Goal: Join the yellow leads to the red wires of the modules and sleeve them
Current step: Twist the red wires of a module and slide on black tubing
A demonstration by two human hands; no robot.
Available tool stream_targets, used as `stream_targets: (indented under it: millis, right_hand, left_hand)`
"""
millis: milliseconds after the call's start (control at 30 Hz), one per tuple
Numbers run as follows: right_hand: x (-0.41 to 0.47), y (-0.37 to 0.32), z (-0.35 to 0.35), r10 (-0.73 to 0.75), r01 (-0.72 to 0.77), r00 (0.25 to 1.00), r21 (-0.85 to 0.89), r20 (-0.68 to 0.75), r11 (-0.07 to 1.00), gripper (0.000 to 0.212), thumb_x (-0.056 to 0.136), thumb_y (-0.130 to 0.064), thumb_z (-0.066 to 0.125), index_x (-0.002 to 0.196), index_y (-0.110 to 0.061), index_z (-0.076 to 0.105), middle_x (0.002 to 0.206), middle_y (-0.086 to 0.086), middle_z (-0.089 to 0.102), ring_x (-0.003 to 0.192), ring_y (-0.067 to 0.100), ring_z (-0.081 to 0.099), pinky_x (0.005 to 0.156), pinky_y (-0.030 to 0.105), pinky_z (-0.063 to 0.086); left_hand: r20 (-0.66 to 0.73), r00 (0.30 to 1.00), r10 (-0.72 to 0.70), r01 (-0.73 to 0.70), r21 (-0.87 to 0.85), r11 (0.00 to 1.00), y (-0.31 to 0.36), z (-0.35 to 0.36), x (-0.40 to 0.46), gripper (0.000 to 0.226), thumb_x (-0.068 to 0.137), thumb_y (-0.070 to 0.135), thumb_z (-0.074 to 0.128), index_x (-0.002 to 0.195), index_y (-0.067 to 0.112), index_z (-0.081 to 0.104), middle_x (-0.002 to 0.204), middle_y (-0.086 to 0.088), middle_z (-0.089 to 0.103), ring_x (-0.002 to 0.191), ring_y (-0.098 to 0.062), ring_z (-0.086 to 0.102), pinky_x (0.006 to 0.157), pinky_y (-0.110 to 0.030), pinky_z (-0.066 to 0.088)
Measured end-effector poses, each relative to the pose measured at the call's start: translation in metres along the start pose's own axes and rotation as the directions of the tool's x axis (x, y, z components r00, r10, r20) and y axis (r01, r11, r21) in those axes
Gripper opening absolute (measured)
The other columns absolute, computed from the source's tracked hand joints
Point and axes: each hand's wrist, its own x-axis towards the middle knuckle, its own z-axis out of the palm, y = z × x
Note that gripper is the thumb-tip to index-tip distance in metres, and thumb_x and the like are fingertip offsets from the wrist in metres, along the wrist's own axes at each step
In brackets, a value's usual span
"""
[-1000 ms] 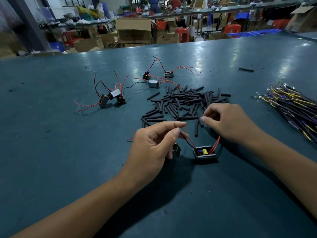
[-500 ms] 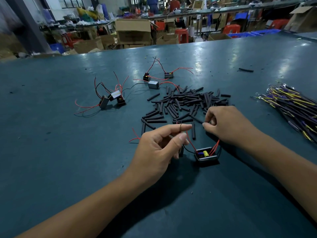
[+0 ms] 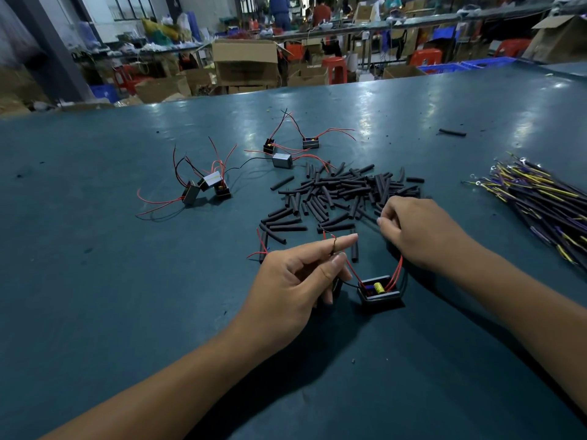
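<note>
Red wire rises out of the small black module that sits on the table between the two hands, just ahead of the left thumb. The module lies flat with its open side facing up, a yellow part showing inside, and its long side runs roughly left to right across the worker's front. From it the wire slants up and away toward the left hand, where its bare twisted end sticks up past the fingers.

That left hand pinches the wire between thumb and forefinger; the forefinger is stretched out straight toward the right hand, while the other fingers curl under, their tips down by the table. Something small and dark sits under those curled fingers, too hidden to make out.

More red wires arch from the module's right side up beneath the right hand. This hand is knuckles-up with its fingers curled in tight at the near edge of the heap of black sleeves. Whether it grips a sleeve or a wire I cannot tell, as the fingertips are tucked under.

The sleeves lie scattered just beyond both hands, pointing every way. Well off to the right of the right hand lies the bundle of yellow leads, slanting away to the left. Beyond the left hand, further modules rest with their wires splayed.
</note>
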Motion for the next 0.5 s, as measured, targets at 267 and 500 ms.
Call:
stream_targets:
  millis: [267, 500]
  right_hand:
    - [-0.004, -0.007, -0.022, 0.075, 0.015, 0.987, 0.547, -0.141, 0.837, 0.007, 0.089, -0.017, 0.072, 0.086, -0.018, 0.066, 0.069, -0.005, 0.067, 0.055, 0.006, 0.055, 0.055, 0.017, 0.041]
    - [-0.017, -0.026, -0.043, 0.023, 0.072, 0.996, 0.965, -0.081, 0.252, 0.01, 0.085, -0.009, 0.069, 0.081, -0.017, 0.073, 0.067, -0.004, 0.06, 0.061, 0.011, 0.048, 0.056, 0.022, 0.035]
  left_hand:
    - [0.03, 1.0, -0.002, 0.002, 0.012, 1.0, -0.002, 0.0, 0.001, 0.033, 0.094, 0.033, 0.057, 0.124, 0.043, 0.066, 0.081, 0.004, 0.071, 0.057, -0.009, 0.054, 0.053, -0.017, 0.045]
    - [0.084, 0.996, -0.021, 0.018, 0.043, 0.999, -0.001, 0.001, -0.001, 0.036, 0.097, 0.032, 0.05, 0.13, 0.037, 0.061, 0.083, -0.006, 0.065, 0.066, -0.01, 0.052, 0.063, -0.022, 0.049]
